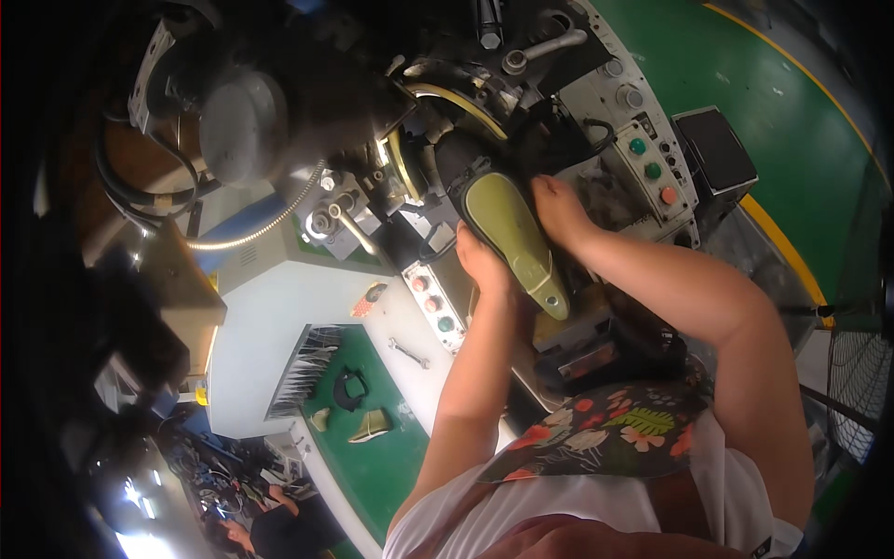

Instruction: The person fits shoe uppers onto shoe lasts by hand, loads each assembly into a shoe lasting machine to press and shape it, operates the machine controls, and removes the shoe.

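An olive-green shoe last [507, 224] with a dark shoe upper [453, 160] round its far end lies between my hands, tilted toward me. The last's near end narrows and has a small round metal-rimmed hole. My left hand [482, 265] grips its left side, with the fingers partly hidden beneath. On the right side my right hand [562, 216] is closed against the dark upper, its fingertips out of sight. The far end of the upper sits among the curved yellowish bands [466, 104] of a dark machine.
Control panels with coloured buttons flank the work, one at right [652, 168] and one at left [435, 303]. Metal levers [549, 48] stick out nearby. On the left, a white-edged green table holds a wrench [408, 353] and an olive shoe piece [370, 426]. A co-worker [279, 522] is at lower left.
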The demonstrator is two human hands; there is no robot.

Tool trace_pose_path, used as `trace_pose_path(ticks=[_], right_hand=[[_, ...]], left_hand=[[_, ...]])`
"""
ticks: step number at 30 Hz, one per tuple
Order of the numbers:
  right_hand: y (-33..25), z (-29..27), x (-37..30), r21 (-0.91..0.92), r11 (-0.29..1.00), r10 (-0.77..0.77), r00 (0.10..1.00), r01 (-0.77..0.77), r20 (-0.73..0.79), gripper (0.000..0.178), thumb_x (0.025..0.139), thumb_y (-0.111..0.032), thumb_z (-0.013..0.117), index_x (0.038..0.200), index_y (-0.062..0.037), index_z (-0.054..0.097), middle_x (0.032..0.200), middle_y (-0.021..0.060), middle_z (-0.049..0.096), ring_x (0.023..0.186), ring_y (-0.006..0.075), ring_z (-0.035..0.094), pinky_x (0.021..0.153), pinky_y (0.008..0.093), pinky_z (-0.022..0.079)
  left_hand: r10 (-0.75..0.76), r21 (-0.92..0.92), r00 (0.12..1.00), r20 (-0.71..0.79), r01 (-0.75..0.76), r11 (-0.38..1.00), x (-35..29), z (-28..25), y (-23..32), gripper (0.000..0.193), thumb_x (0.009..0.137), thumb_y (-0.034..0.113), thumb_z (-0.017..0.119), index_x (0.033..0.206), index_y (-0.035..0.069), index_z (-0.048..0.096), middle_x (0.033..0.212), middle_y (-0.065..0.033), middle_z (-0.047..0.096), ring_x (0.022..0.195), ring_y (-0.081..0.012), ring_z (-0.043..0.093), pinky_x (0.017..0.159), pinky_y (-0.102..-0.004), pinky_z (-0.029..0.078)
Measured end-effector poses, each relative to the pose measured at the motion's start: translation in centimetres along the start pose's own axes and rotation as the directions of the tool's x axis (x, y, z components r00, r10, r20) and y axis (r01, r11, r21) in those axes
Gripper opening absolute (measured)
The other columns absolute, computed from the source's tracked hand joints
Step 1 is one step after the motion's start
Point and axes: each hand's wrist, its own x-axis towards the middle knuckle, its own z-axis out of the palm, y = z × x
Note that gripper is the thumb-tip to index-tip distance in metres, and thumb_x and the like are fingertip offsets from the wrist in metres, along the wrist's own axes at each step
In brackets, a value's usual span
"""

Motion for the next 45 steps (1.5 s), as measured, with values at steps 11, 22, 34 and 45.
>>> trace_pose_path(ticks=[11,22,34,45], right_hand=[[-0.9,-2.6,0.3,-0.206,0.973,-0.093,0.993,0.107,0.076,0.028,0.103,-0.023,0.056,0.107,0.0025,0.068,0.095,0.0225,0.072,0.091,0.0384,0.071,0.082,0.0437,0.053],[7.6,-15.5,5.2,-0.937,0.338,-0.064,0.996,0.086,0.069,0.079,0.095,-0.031,0.073,0.154,0.009,0.038,0.166,0.0254,0.033,0.155,0.0405,0.033,0.125,0.0444,0.034],[3.3,-13.7,0.6,-0.53,0.847,0.054,0.989,0.029,0.139,0.068,0.097,-0.041,0.074,0.146,0.0027,0.055,0.141,0.0255,0.063,0.128,0.0374,0.064,0.109,0.0426,0.05],[-5.0,-8.4,-14.0,-0.274,0.795,-0.459,0.832,0.542,0.313,0.05,0.091,-0.021,0.08,0.131,0.0016,0.062,0.136,0.0245,0.061,0.125,0.0416,0.061,0.107,0.0463,0.049]], left_hand=[[-0.06,-0.082,0.998,-0.019,0.058,0.995,-2.3,-0.7,-0.9,0.043,0.112,0.031,0.034,0.115,0.0,0.063,0.102,-0.0136,0.07,0.086,-0.0239,0.069,0.075,-0.0384,0.059],[-0.252,0.247,0.966,-0.058,0.258,0.934,-14.2,-14.2,-13.7,0.032,0.108,0.03,0.065,0.084,0.009,0.06,0.076,0.0015,0.061,0.062,-0.0048,0.05,0.052,-0.0223,0.04],[0.366,0.931,0.894,-0.259,0.131,0.34,-17.1,-24.2,-11.3,0.053,0.1,0.03,0.071,0.136,-0.005,0.055,0.12,-0.0226,0.068,0.109,-0.0375,0.066,0.1,-0.0478,0.052],[0.085,0.991,0.987,-0.136,0.136,0.012,-19.2,-26.6,-13.2,0.105,0.09,0.052,0.075,0.16,-0.01,0.028,0.164,-0.0339,0.033,0.153,-0.0451,0.035,0.121,-0.0568,0.034]])
